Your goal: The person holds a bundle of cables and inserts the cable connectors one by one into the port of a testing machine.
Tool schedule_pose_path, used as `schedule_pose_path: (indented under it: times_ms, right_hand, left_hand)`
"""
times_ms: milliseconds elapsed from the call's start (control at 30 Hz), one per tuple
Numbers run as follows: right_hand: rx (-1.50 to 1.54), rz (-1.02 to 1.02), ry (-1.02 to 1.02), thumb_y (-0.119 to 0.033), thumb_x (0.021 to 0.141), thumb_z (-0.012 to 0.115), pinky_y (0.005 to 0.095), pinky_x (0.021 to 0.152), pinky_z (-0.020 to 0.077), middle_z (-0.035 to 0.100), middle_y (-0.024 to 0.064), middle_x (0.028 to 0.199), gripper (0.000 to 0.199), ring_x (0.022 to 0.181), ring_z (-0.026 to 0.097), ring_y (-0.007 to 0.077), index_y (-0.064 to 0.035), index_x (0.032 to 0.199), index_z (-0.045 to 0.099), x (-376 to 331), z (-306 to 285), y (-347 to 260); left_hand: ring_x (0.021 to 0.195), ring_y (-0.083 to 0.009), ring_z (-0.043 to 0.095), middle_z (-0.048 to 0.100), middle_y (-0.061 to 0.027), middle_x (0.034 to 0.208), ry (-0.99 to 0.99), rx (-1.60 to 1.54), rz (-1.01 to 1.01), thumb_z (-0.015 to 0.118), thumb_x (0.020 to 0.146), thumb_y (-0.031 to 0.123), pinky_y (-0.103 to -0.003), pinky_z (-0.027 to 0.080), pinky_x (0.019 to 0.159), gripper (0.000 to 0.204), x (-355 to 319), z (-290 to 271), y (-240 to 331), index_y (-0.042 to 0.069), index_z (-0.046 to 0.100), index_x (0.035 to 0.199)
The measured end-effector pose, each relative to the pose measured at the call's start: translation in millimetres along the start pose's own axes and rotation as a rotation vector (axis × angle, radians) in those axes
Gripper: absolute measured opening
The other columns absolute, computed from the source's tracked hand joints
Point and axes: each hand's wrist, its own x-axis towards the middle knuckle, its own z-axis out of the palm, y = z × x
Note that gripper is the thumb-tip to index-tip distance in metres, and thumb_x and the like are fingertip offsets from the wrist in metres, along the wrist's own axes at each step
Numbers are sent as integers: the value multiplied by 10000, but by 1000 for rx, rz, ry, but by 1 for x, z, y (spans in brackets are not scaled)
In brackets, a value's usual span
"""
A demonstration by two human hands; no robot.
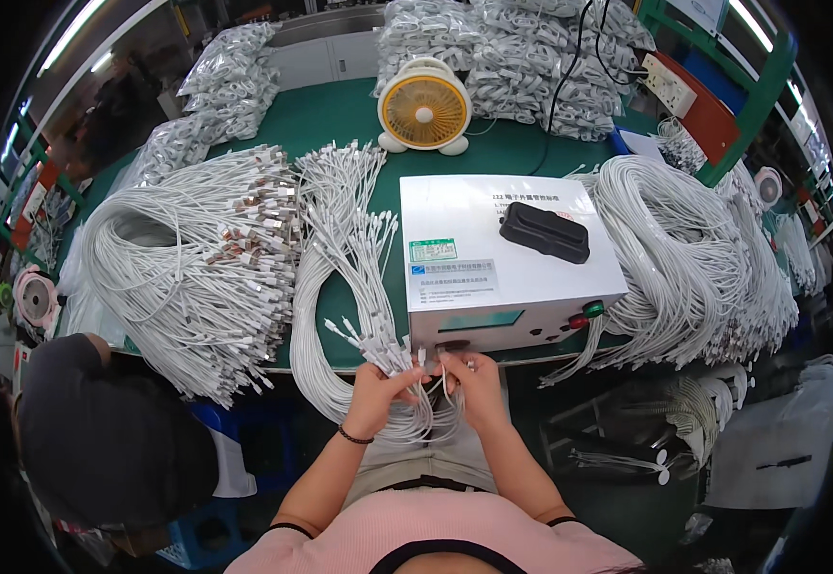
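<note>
At the table's front edge my left hand (376,394) is closed around a bunch of white USB cables (309,320), whose connector ends fan out above the fingers. Close beside it, my right hand (477,385) pinches a white cable near its end; the fingertips partly hide the connector. Both hands are just below the front face of a white tester box (445,215), which has a red button (578,323) and a green button (593,309). Loops of the held cables hang down over my lap.
A thick pile of white cables (149,239) lies left, another (656,239) right of the box. A black oblong case (544,231) rests on the box. Behind stand a yellow-and-white fan (424,110) and stacked bagged cables (522,57). A person in dark clothing (101,430) is at the left.
</note>
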Motion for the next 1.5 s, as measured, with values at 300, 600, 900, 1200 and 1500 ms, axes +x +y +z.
schedule_pose_path:
  times_ms: [300, 600, 900, 1200, 1500]
  right_hand:
    - [16, 12, 12, -143, 845, 640, 217, 520, 370, 641, 68, 729, 169, 547, 484, 68, 25, 832, 641, -1, 4, -4]
    - [-394, -370, 52, -146, 793, 703, 212, 539, 386, 639, 23, 723, 163, 606, 527, 61, -3, 869, 684, 2, -1, 24]
    - [-82, -19, 122, -109, 781, 702, 207, 557, 394, 637, 16, 722, 125, 605, 529, 68, -1, 840, 682, -5, 5, 4]
    - [-56, -2, 98, -169, 775, 718, 219, 592, 395, 630, 7, 700, 145, 632, 543, 68, -30, 781, 673, 3, 4, -2]
    - [-225, -64, -6, -134, 802, 696, 204, 589, 422, 646, 16, 725, 128, 646, 565, 64, -10, 816, 667, -7, 10, 5]
  left_hand:
    - [778, -143, 666, 673, -75, 899, -10, 8, 21, 668, 801, 52, -200, 501, 502, 242, 2, -2, -2, -17, 605, 1025]
    - [796, -162, 666, 660, -71, 929, -74, 71, 18, 652, 826, 63, -234, 550, 579, 227, 1, -7, -18, -23, 587, 1026]
    - [818, -174, 663, 645, -84, 952, -50, -6, 24, 639, 838, 53, -260, 568, 581, 224, 1, -4, -5, -26, 565, 1035]
    - [796, -167, 662, 652, -86, 904, -48, 21, 41, 651, 822, 49, -250, 558, 556, 209, 5, -3, -2, -27, 583, 1005]
    - [787, -157, 660, 654, -78, 917, -125, 170, 7, 639, 843, 80, -248, 546, 550, 227, -2, -10, -18, -23, 584, 1037]
